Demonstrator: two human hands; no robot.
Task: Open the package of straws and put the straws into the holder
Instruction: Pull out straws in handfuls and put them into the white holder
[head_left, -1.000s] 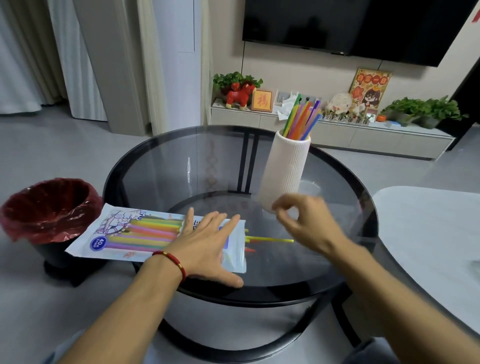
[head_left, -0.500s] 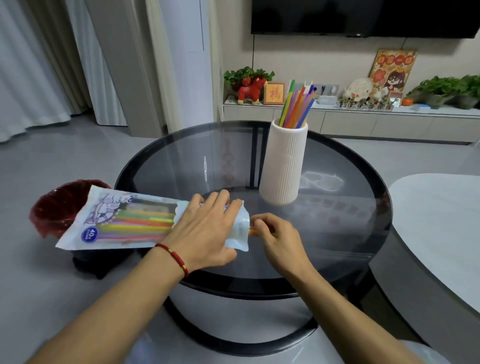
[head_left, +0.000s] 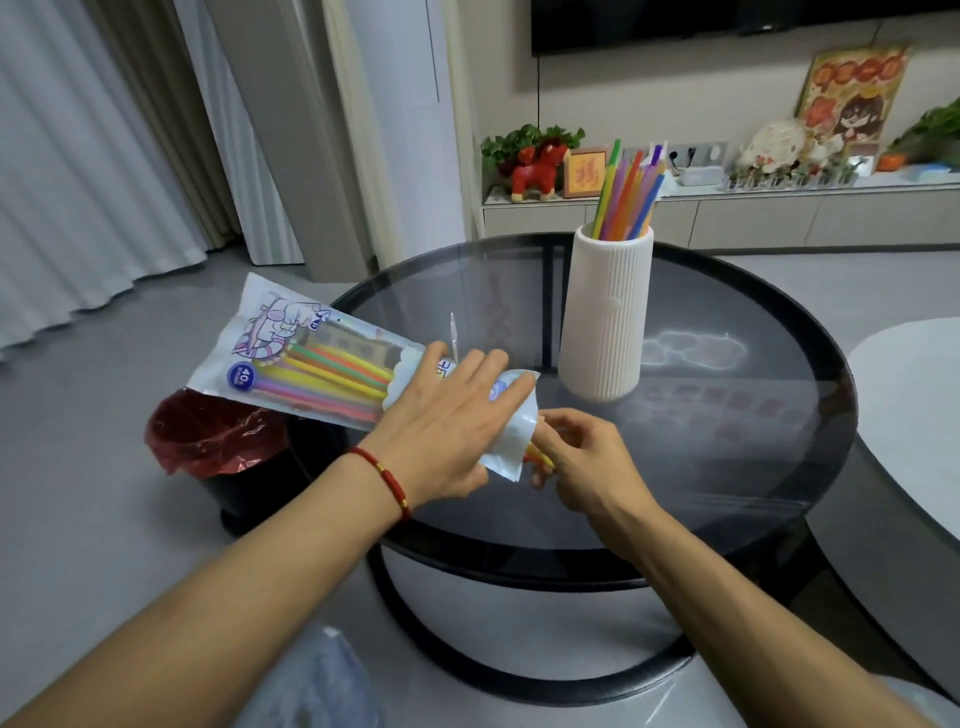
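Head view: left hand (head_left: 447, 431) grips the straw package (head_left: 322, 364) near its open end, bag lifted and tilted over the glass table (head_left: 727, 467) edge. Right hand (head_left: 582, 457) pinches straw tips (head_left: 540, 457) poking out of the opening. White ribbed holder (head_left: 605, 322) stands just beyond — already holding coloured straws. Red-lined bin (head_left: 218, 441) sits left, on the floor.

Both forearms are bare to the near edge of view; no sleeves visible. The left hand (head_left: 447, 431) carries a thin red cord bracelet (head_left: 382, 475) at the wrist, with a small gold bead. The right hand (head_left: 587, 462) wears nothing; no rings seen.
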